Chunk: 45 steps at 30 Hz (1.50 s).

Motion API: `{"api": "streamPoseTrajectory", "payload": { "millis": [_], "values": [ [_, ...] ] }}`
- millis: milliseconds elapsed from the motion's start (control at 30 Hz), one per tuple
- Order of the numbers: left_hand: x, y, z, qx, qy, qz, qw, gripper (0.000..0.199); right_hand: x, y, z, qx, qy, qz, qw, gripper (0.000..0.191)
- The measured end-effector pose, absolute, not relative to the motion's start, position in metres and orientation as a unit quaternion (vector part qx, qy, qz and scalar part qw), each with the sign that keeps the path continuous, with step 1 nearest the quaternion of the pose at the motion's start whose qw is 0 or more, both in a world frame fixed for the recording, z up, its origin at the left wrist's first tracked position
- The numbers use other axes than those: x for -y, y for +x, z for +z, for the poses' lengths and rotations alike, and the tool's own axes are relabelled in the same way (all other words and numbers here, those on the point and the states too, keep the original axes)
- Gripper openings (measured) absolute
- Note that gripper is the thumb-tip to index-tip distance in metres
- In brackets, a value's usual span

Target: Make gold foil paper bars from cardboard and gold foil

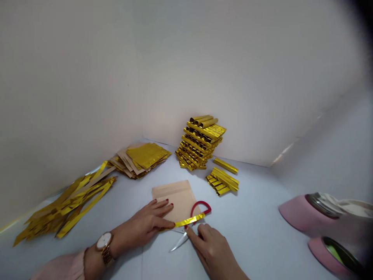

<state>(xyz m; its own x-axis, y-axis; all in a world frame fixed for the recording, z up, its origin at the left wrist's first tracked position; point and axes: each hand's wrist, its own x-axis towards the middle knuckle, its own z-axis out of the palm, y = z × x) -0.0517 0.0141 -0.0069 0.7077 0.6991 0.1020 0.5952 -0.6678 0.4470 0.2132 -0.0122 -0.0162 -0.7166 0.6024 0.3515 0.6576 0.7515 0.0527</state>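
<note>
The left hand (142,225) is pressing spread fingers (159,219) on a gold foil strip (186,221) atop kraft paper (176,198). The right hand (208,249) is touching the strip beside red-handled scissors (180,242), any grip unclear.

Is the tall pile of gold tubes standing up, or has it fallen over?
Standing: the gold foil tubes lie in orderly layers up to the top, near the wall; a smaller group of tubes lies beside it.

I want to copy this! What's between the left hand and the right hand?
The head view shows a gold foil strip and red-handled scissors between the left hand and the right hand.
</note>
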Motion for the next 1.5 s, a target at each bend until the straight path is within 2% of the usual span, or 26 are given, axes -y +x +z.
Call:
{"api": "streamPoseTrajectory", "payload": {
  "millis": [167, 367, 667, 900, 1167, 1500],
  "values": [
    [-0.006, -0.04, -0.007, -0.398, 0.889, 0.133, 0.184, 0.048, 0.01, 0.219, -0.015, 0.92, -0.357, -0.073, 0.146, 0.036],
    [-0.016, -0.057, 0.006, -0.35, 0.906, 0.132, 0.197, 0.039, 0.011, 0.22, -0.017, 0.92, -0.359, -0.068, 0.139, 0.037],
    [-0.018, -0.054, 0.023, -0.289, 0.922, 0.118, 0.228, 0.058, 0.01, 0.22, -0.015, 0.922, -0.359, -0.055, 0.136, 0.037],
    [-0.02, -0.048, 0.024, -0.287, 0.924, 0.158, 0.2, 0.039, 0.012, 0.218, -0.018, 0.923, -0.362, -0.056, 0.118, 0.039],
    [-0.017, -0.047, 0.015, -0.308, 0.924, 0.14, 0.178, 0.048, 0.012, 0.215, -0.015, 0.922, -0.36, -0.052, 0.135, 0.04],
    [-0.016, -0.048, 0.016, -0.311, 0.927, 0.112, 0.179, 0.048, 0.013, 0.21, -0.015, 0.924, -0.347, -0.073, 0.143, 0.041]
  ]
}}
